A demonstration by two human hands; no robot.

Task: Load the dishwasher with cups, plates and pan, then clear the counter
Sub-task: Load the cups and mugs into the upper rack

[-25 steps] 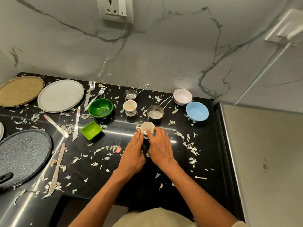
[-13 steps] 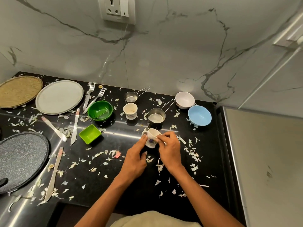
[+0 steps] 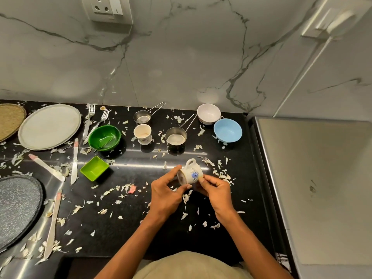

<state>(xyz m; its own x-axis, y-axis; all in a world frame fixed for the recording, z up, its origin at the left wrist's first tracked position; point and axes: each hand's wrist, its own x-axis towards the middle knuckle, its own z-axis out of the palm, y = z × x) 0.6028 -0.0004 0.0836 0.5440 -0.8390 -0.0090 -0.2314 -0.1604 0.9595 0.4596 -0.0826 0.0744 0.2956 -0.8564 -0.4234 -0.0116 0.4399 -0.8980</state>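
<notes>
Cup (image 3: 191, 174) with blue flower held on its side above the black worktop (image 3: 124, 224), handle up. Left hand (image 3: 165, 195) fingers pinch its rim end; right hand (image 3: 216, 190) fingers pinch its base end.

Both arms reach forward; the left hand (image 3: 168, 193) and right hand (image 3: 216, 190) meet, fingers curled, seemingly pinching.

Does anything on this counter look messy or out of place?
Yes. Pale, papery scraps are strewn all over the black counter, among the cutlery and bowls. Also, the flowered cup is tipped on its side, held above the counter by the left hand and right hand.
</notes>
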